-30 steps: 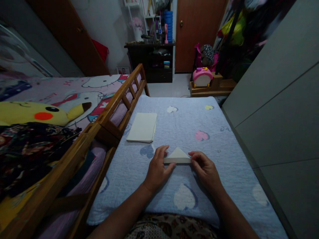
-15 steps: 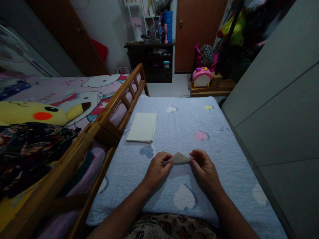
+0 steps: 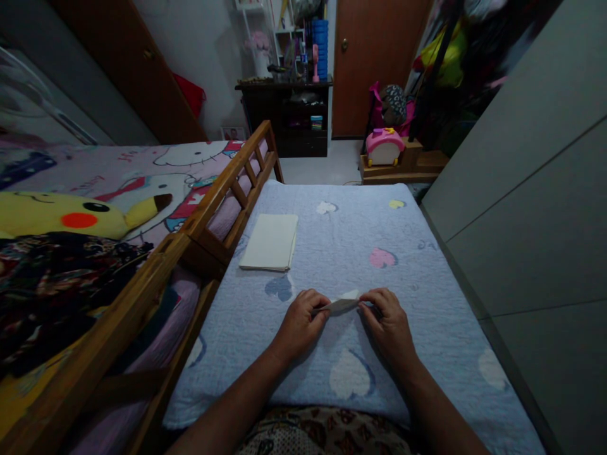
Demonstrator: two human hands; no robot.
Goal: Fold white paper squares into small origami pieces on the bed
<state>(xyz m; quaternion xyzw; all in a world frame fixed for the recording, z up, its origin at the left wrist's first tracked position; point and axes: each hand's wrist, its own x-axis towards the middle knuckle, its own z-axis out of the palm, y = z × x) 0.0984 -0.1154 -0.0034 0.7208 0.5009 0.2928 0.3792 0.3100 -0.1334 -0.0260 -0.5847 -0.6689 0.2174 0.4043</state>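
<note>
A small piece of folded white paper (image 3: 342, 304) is held just above the blue bedspread (image 3: 327, 246). My left hand (image 3: 305, 319) pinches its left end between thumb and fingers. At the right end, the fingertips and thumb of my right hand (image 3: 386, 319) are closed on the paper's edge. The paper's upper edge rises to a blunt point close to the right hand. Beyond my left hand lies a stack of white paper sheets (image 3: 270, 242), flat on the bedspread.
A wooden bed rail (image 3: 227, 183) runs along the left, with a yellow plush toy (image 3: 61, 215) and dark patterned cloth behind it. Pale cabinet doors (image 3: 535, 208) stand close on the right. A dark dresser (image 3: 284, 120) and a pink toy case (image 3: 385, 148) are at the far end.
The folded paper's peak has shifted from the middle toward my right hand, and the paper is tilted differently. My right hand has moved slightly left; my left hand has stayed nearly in place.
</note>
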